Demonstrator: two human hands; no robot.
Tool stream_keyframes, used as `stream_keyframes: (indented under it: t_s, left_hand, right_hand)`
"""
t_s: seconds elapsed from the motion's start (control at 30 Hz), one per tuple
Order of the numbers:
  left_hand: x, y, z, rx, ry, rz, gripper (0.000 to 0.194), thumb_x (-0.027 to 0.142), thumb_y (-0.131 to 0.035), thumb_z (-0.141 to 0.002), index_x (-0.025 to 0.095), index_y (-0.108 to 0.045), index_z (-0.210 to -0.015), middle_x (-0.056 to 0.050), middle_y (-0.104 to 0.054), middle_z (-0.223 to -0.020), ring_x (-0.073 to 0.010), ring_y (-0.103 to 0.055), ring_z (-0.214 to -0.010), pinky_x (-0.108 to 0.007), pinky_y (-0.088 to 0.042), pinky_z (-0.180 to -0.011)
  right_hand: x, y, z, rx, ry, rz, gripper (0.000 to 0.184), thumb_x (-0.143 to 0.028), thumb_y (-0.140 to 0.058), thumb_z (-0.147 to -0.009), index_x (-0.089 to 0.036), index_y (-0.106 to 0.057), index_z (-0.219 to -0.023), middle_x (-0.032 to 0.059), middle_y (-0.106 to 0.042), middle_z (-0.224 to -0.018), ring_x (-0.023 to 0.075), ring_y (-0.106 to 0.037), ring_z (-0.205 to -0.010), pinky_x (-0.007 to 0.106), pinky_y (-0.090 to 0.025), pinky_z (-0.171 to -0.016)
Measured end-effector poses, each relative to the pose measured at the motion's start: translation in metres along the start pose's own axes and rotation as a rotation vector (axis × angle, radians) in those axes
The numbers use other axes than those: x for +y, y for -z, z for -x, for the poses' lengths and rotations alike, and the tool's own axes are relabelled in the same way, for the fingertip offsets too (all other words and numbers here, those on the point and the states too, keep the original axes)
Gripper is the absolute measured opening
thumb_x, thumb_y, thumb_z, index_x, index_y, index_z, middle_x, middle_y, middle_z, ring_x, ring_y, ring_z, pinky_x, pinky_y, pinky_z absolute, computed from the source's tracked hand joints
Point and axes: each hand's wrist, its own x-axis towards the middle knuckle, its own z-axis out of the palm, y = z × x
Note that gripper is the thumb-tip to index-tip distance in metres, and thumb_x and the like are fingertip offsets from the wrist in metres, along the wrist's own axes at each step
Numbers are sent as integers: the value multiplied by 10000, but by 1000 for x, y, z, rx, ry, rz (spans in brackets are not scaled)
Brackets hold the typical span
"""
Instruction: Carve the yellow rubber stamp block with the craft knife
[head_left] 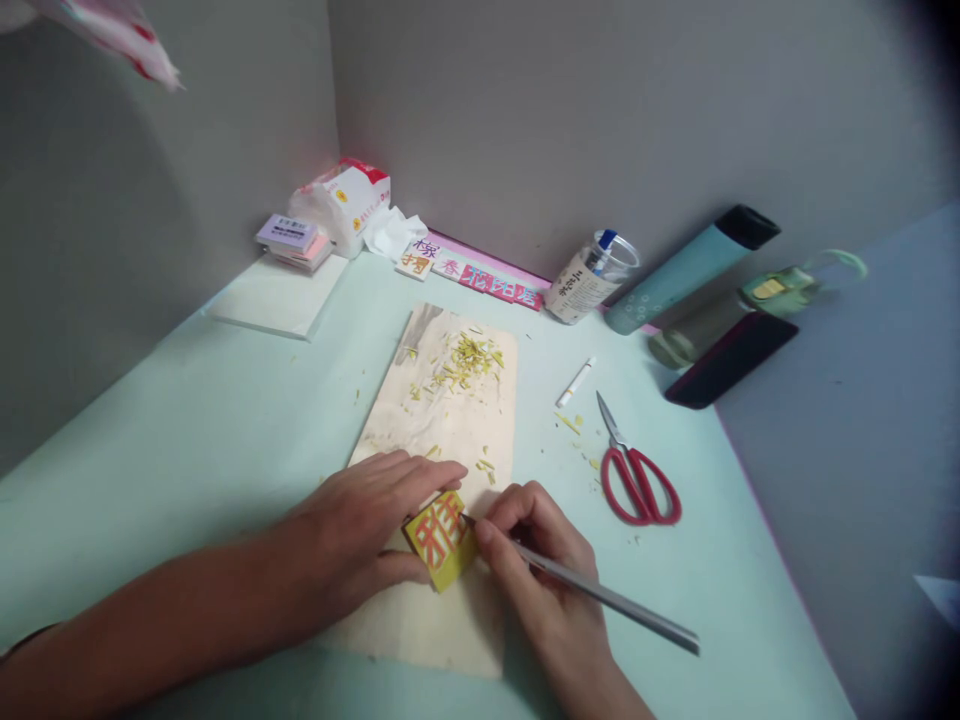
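Note:
A yellow carving block [444, 541] with a red-and-white character on its face lies on the pale wooden board [420, 640]. My left hand [375, 515] grips the block along its far and left edges, thumb at the near side and fingers at the far side. In my right hand [544, 560] is a slim grey carving knife [615, 600], held like a pen. Its tip meets the block's right part, at the character's edge. Yellow shavings [472, 360] lie heaped on the board's far half.
Red-handled scissors [639, 485] and a white stick [576, 382] lie right of the board. Behind stand a plastic cup [585, 280], a blue bottle [690, 270], a green bottle [697, 325], a phone [731, 360], carved blocks [480, 275] and a tissue pack [349, 205]. Stacked pads [292, 240] sit far left.

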Motion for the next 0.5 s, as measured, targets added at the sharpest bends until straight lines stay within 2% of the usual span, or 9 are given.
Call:
stream_keyframes:
  t_s: [0.33, 0.5]
  left_hand:
    - [-1, 0, 0, -7, 19, 5, 651, 261, -708, -866, 310, -388, -1431, -30, -621, -1262, -252, -594, -1118, -395, -435, -1028]
    - [-3, -4, 1, 34, 6, 13, 680, 236, -733, -848, 304, -381, -1426, -31, -608, -1300, -255, -579, -1146, -398, -410, -1055]
  right_hand:
    - [1, -3, 3, 31, 44, 55, 221, -292, -562, -943, -215, -511, -743, -29, -537, -687, 116, -464, -595, 227, -365, -526]
    - [-9, -1, 4, -30, 71, 149, 239, -310, -520, -967, -218, -479, -750, -25, -529, -681, 118, -451, -582, 233, -377, -521]
